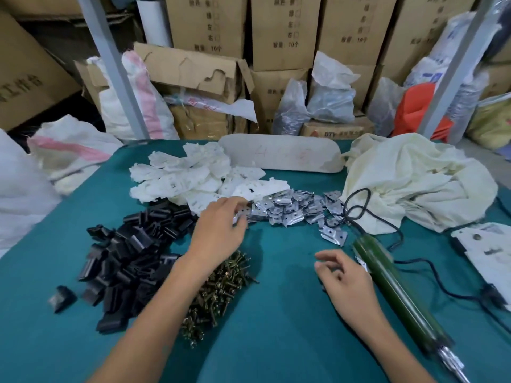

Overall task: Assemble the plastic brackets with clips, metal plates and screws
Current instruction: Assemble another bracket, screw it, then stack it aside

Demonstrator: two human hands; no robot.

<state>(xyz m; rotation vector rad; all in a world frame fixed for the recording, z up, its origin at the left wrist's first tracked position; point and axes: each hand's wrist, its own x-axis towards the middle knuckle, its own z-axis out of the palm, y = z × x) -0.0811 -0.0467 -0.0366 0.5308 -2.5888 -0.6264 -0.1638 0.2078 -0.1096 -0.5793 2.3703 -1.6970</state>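
Your left hand (221,225) pinches metal plate (243,215) at left edge of plate heap (290,208). Your right hand (345,277) loose, holding nothing, nearer you than heap. Brackets (193,178) behind heap, clips (132,252) left, screws (218,288) front-left.

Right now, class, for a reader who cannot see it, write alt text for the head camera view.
A person's left hand pinches a metal plate at the edge of a pile of plates, while the right hand, loosely curled and empty, is beside a green electric screwdriver. White brackets, black clips and screws lie heaped on the teal table.
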